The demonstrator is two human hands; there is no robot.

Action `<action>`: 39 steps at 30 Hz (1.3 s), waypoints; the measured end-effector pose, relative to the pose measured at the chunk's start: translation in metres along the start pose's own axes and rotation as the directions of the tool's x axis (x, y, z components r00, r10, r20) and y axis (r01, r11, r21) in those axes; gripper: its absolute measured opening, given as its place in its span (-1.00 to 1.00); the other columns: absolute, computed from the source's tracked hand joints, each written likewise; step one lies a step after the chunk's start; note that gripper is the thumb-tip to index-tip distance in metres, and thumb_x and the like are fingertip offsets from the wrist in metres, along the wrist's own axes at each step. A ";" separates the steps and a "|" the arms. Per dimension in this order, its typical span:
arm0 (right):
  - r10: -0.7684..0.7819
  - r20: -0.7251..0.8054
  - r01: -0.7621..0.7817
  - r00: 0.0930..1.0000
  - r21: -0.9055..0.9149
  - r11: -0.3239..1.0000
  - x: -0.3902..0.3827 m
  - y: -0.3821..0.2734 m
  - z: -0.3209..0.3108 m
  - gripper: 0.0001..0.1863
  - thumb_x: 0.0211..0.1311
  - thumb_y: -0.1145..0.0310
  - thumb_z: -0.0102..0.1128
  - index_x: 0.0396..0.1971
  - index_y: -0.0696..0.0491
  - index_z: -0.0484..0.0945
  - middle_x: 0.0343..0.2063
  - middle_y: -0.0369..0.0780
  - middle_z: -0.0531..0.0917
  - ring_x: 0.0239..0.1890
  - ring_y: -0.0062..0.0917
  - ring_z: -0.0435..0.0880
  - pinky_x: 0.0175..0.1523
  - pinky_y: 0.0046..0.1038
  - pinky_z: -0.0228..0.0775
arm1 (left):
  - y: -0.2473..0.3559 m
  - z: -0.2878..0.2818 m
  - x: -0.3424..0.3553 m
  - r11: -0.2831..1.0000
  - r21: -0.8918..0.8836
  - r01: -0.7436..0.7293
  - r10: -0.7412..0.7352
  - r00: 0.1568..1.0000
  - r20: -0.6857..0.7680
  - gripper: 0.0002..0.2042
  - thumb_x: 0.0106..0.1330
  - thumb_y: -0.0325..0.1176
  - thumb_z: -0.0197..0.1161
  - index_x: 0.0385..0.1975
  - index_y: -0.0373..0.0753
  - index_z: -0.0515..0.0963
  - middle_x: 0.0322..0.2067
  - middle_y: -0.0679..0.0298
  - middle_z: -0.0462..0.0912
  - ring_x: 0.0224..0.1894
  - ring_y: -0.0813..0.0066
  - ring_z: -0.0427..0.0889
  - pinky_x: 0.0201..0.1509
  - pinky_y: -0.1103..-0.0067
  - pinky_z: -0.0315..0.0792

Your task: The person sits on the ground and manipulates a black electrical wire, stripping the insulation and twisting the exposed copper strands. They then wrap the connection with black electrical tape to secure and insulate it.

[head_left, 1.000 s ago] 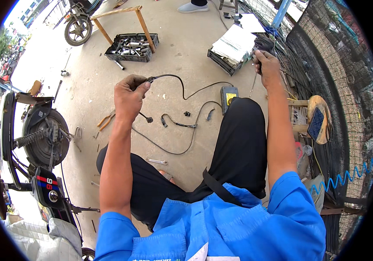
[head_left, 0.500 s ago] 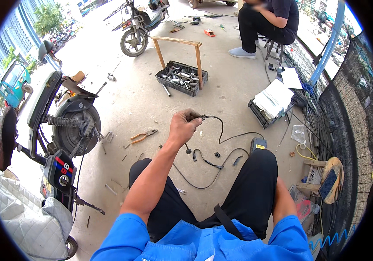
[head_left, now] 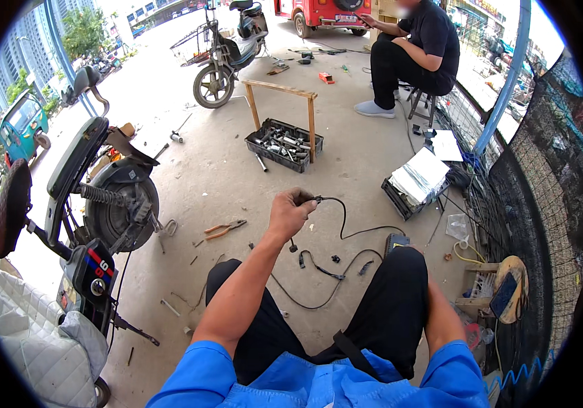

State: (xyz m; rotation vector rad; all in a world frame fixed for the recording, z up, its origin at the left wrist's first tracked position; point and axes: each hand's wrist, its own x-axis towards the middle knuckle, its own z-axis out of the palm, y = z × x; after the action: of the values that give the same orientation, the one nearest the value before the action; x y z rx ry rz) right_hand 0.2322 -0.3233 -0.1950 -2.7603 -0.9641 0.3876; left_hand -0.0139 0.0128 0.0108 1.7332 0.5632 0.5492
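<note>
My left hand (head_left: 290,216) is raised in front of my knees. Its thumb and fingers are closed in a pinch on the end of a thin black cable (head_left: 343,216). From there the cable loops down to the ground and runs right to a dark box (head_left: 396,242), partly hidden by my right knee. A short plug end (head_left: 293,246) hangs just below the hand. On the ground beneath lie a loose black cable piece (head_left: 322,269) and small black scraps. My right forearm (head_left: 444,313) passes down beside my right thigh, and the hand is hidden.
Orange-handled pliers (head_left: 225,229) lie left of my hand. Ahead stands a wooden-handled black crate (head_left: 272,157) of metal sockets. A partly dismantled scooter (head_left: 67,183) is at left, a paper-topped crate (head_left: 400,200) at right. Behind, a person (head_left: 417,61) sits on a stool.
My view has tilted up slightly, so the ground things sit lower and more of a red vehicle shows at the back. My left hand keeps its pinch on the cable.
</note>
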 end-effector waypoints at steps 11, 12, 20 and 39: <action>0.042 0.008 -0.042 0.999 -0.007 0.999 -0.011 0.004 0.003 -0.73 0.05 0.26 0.37 -0.29 0.11 0.72 -0.34 -0.02 0.72 -0.24 -0.18 0.73 -0.14 -0.22 0.54 | 0.007 0.000 -0.008 0.999 -0.049 -0.018 0.019 1.000 0.017 -0.89 0.20 -0.54 0.35 -0.32 -0.40 0.64 -0.52 0.28 0.67 -0.54 0.63 0.53 -0.45 0.64 0.43; 0.043 0.008 -0.043 0.999 -0.009 0.999 -0.012 0.003 0.005 -0.72 0.04 0.26 0.37 -0.29 0.11 0.72 -0.35 -0.02 0.72 -0.24 -0.18 0.73 -0.14 -0.22 0.54 | 0.008 -0.001 -0.009 0.999 -0.034 -0.020 0.021 1.000 0.017 -0.90 0.20 -0.54 0.35 -0.31 -0.40 0.64 -0.51 0.28 0.67 -0.54 0.63 0.53 -0.45 0.64 0.43; 0.046 0.006 -0.046 0.999 -0.008 0.999 -0.010 0.003 0.017 -0.71 0.04 0.26 0.39 -0.30 0.14 0.70 -0.40 -0.04 0.72 -0.31 -0.21 0.72 -0.21 -0.25 0.54 | 0.002 0.003 -0.002 1.000 -0.007 -0.021 0.021 1.000 0.016 -0.91 0.20 -0.53 0.35 -0.33 -0.38 0.65 -0.51 0.29 0.67 -0.54 0.65 0.53 -0.46 0.64 0.42; 0.280 -0.185 -0.118 0.942 0.596 0.794 0.010 -0.033 -0.055 -0.68 0.04 0.31 0.44 -0.29 0.23 0.65 -0.54 -0.16 0.66 -0.51 -0.43 0.65 -0.40 -0.39 0.47 | 0.006 0.014 0.003 0.999 -0.014 -0.037 0.038 0.999 0.014 -0.87 0.20 -0.48 0.36 -0.31 -0.39 0.65 -0.52 0.30 0.66 -0.55 0.64 0.52 -0.46 0.62 0.42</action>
State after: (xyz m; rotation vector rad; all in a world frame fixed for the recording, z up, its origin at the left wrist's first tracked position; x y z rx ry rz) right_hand 0.2373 -0.2968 -0.1364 -2.2660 -0.3889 0.2718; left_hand -0.0017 0.0028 0.0141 1.7365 0.5165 0.5652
